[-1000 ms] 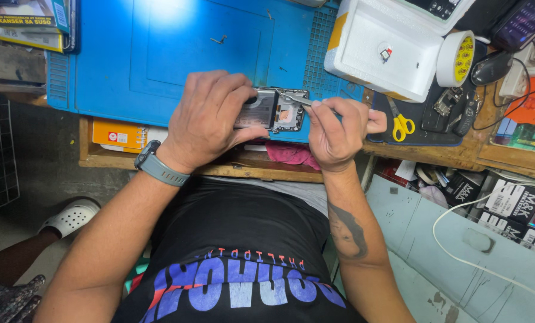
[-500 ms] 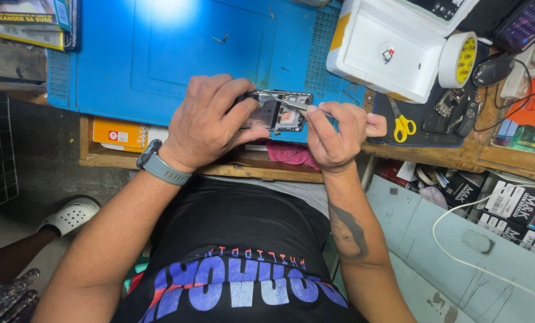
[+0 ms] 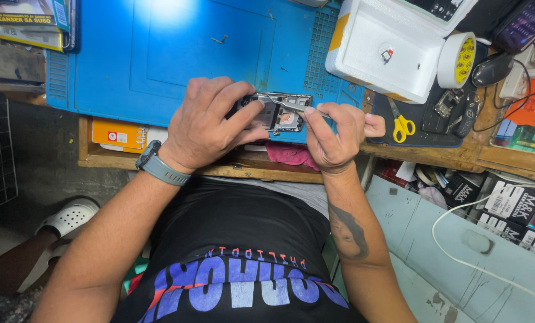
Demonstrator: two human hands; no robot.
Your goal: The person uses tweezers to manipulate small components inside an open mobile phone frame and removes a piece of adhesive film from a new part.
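Plainly two hands at work: left hand (image 3: 210, 122) clamped around one opened phone (image 3: 276, 112), right hand (image 3: 333, 134) pinched shut on one pair of metal tweezers (image 3: 282, 103). Phone held just above the near edge of the blue mat (image 3: 159, 66) on the surface (image 3: 476, 152), long axis running left to right, open back facing up, left end buried under the left fingers. Tweezers lying roughly along that same axis, tips pointing left over the phone's upper edge, touching or just above it; cannot tell which. One grey watch (image 3: 159, 167) on the left wrist.

Beyond the right hand: one white foam box (image 3: 369, 66), holding one small red-and-white part (image 3: 387, 54). One roll of white tape (image 3: 457, 60) just beside the box. One pair of yellow-handled scissors (image 3: 401, 122) on a dark mat (image 3: 441, 134), near the right thumb. One tiny screw-like bit (image 3: 219, 40) alone on the blue mat. One pink cloth (image 3: 291, 154) below the phone, on a shelf under the surface. One orange box (image 3: 119, 134) on that shelf, left of the hands.
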